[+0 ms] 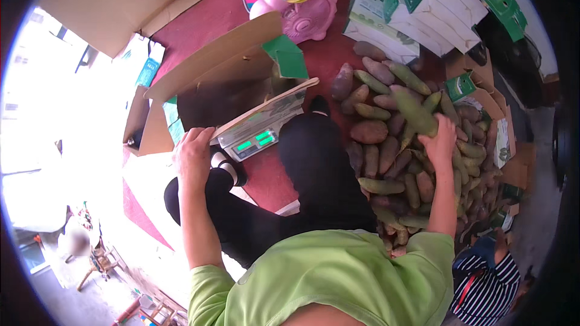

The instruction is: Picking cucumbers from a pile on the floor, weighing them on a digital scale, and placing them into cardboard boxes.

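My right hand (440,139) is closed round the lower end of a large green radish (414,110), lifted over a heap of radishes (380,186), some green and others purplish. At the left, my left hand (194,152) grips the near edge of an open cardboard box (199,63), fingers bent over its rim. Just below the box's near side shows a digital scale (249,143) with lit green displays. The box's inside is dark, and its contents are hard to make out.
Beyond the box stands a pink duck-faced fan (301,9). White-and-green cartons (435,0) are stacked at the far right. A large brown cardboard sheet (115,0) fills the far left. Someone in a striped shirt (486,284) is at the lower right, and another person (78,238) at the lower left.
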Tool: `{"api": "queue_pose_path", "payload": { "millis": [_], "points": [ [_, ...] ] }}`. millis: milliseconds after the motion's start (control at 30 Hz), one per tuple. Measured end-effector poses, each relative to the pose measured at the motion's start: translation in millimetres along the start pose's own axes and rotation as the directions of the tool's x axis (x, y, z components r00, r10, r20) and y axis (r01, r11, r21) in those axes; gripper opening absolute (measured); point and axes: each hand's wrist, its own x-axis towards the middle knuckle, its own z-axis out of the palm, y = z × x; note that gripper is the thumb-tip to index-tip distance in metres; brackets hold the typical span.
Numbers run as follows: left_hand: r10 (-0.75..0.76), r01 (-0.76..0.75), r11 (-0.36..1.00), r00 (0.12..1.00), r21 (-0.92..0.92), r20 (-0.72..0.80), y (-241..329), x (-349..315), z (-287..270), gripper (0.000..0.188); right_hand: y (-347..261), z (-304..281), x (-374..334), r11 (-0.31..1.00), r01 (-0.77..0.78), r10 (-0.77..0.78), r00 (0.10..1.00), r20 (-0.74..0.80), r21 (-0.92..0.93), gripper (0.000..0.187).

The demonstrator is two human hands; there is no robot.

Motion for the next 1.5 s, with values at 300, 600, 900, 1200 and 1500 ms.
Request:
{"api": "queue_pose_path", "payload": {
  "millis": [300,600,900,1200,1500],
  "points": [
    [0.033,-0.034,0.998,0.999,0.048,0.026,-4.2,1.9,-1.9,0.019,-237.0,-82.2,68.5,0.591,0.795,-0.735,0.601,-0.314,0.14,0.053],
    [0.046,-0.049,0.997,0.998,0.054,0.051,-7.6,4.4,7.4,0.021,-398.3,43.9,58.3,0.588,0.792,-0.796,0.603,-0.055,0.163,0.036],
    [0.093,-0.097,0.992,0.995,0.082,0.048,-14.6,3.3,3.9,0.018,-276.9,-4.9,33.4,0.379,0.663,-0.321,0.748,-0.581,0.645,0.03],
    [0.125,-0.127,0.992,0.991,0.028,0.051,-33.5,10.4,14.9,0.017,-8.5,148.5,-98.6,0.845,-0.183,0.129,0.982,0.14,0.502,0.022],
    [0.147,-0.148,0.988,0.989,0.04,0.021,-44.6,9.7,26.6,0.028,119.6,130.7,-229.1,0.939,-0.122,0.251,0.882,0.4,-0.321,0.025]
  ]
}}
